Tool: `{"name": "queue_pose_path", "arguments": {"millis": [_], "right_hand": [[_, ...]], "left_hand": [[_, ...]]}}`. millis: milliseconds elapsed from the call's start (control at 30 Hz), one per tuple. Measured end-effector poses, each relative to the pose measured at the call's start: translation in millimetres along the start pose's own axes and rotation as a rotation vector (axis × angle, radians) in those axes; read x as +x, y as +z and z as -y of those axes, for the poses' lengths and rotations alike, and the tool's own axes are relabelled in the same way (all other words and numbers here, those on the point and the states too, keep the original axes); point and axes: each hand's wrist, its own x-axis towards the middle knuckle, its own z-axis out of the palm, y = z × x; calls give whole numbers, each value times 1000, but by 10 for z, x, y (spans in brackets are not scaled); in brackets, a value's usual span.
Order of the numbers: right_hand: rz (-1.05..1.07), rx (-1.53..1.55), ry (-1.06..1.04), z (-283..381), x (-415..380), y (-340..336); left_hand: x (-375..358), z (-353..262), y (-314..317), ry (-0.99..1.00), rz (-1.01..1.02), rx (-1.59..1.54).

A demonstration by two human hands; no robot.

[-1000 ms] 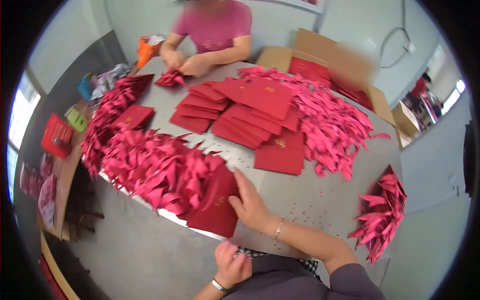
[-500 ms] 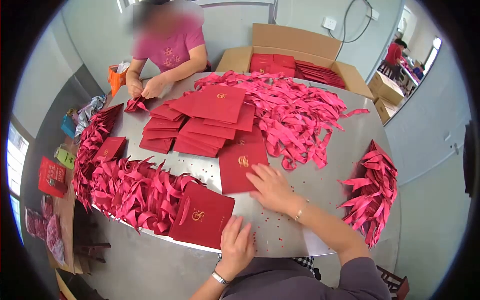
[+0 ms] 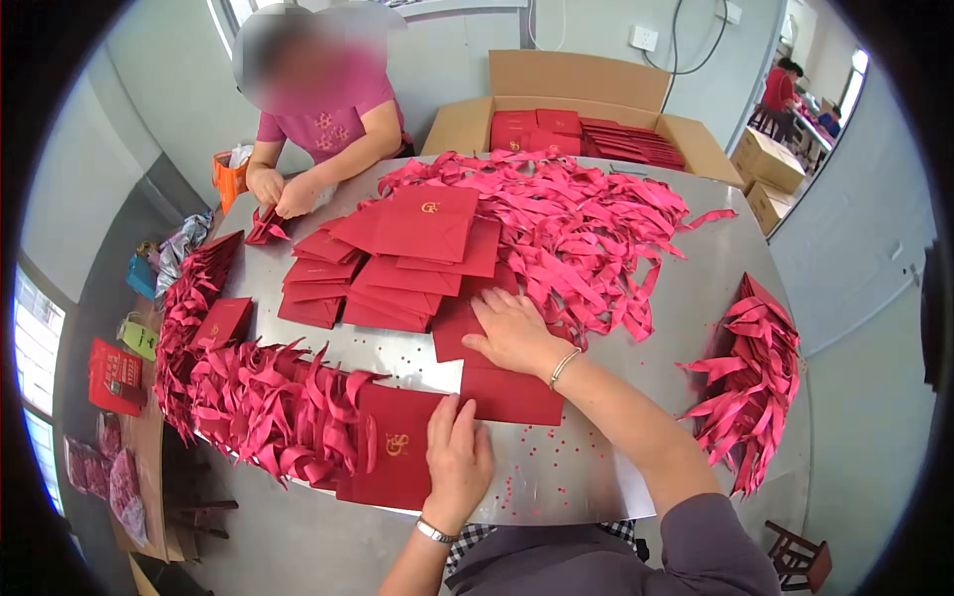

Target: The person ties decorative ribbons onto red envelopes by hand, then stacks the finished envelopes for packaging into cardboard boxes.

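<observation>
My right hand (image 3: 519, 340) lies with fingers stretched out over flat red paper bags. Beneath and beside it, one bag (image 3: 512, 395) reaches out toward the table's front, and another is partly covered by the hand. My left hand (image 3: 460, 459) rests with extended fingers at the right edge of a red gift bag (image 3: 393, 447) bearing a gold emblem and a pink ribbon handle. That bag is at the end of a long row of ribboned bags (image 3: 273, 402). Behind my right hand is a heap of flat red bags (image 3: 427, 223).
Loose pink ribbons (image 3: 586, 228) are piled across the metal table (image 3: 586, 477). More ribboned bags (image 3: 745, 372) stand at the right edge. Across the table, a person's hands (image 3: 283, 194) hold a small red bag. A cardboard box (image 3: 581, 79) of red bags stands behind.
My right hand has moved up over the bags, and a bag below it now extends closer to the front edge. My left hand stays by the ribboned bag. The view has shifted slightly.
</observation>
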Motion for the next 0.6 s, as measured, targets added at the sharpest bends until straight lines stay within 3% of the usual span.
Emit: {"name": "queue_pose_path", "arguments": {"millis": [100,367,567,600], "right_hand": [[186,31,-55,25,-185,-170],[254,72,-143,74,-1190,-540],[33,17,-77,112,-1455,-750],[-25,6,33,76,-1561,-825]], "left_hand": [[60,31,66,-12,-8,-43],[70,95,93,-39,25,-61],[68,-100,86,-1,127,26],[49,-159,77,8,178,0]]}}
